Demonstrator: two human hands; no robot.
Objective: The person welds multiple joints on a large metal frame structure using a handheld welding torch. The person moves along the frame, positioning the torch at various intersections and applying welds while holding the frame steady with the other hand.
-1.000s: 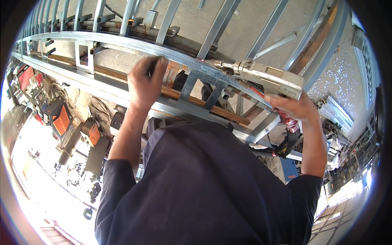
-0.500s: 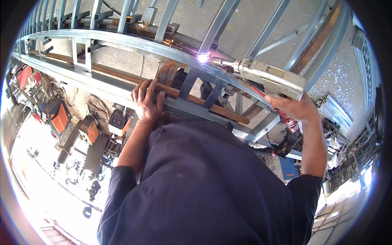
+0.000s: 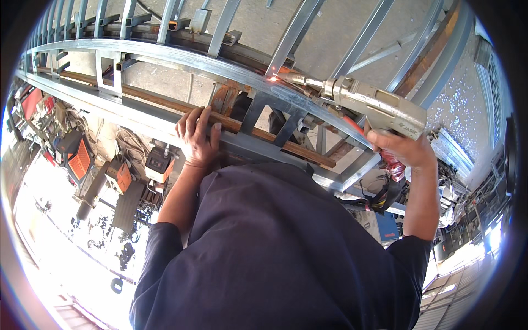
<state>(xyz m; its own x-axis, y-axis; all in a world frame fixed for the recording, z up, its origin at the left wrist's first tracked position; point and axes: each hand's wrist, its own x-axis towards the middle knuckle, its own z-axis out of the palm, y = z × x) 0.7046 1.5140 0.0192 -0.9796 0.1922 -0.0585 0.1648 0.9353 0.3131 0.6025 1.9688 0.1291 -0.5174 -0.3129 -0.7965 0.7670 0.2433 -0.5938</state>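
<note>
My right hand [image 3: 404, 147] is wrapped round the grip of a pale metal welding gun [image 3: 379, 104]. Its nozzle points left, the tip beside the joint where an upright square tube [image 3: 297, 34] meets the long galvanized rail [image 3: 192, 59]. A small red-orange glowing spot [image 3: 273, 78] marks that joint. Red wrapping [image 3: 394, 166] and dark cable hang below the gun's grip. My left hand [image 3: 198, 136] lies on the near side of the frame, fingers stretched over the near rail [image 3: 148, 116] and touching a rusty bar [image 3: 308, 154]. It holds nothing.
Several parallel tubes extend from the rail over the concrete floor [image 3: 253, 33]. Orange-and-black tools [image 3: 159, 164] and coiled cables lie at left below the frame. A blue box [image 3: 388, 225] sits low at right, near stacked metal pieces [image 3: 451, 151].
The bright violet-white arc has faded to a small red glow, with fewer sparks. My right hand and the gun have shifted slightly right. My left hand stays put.
</note>
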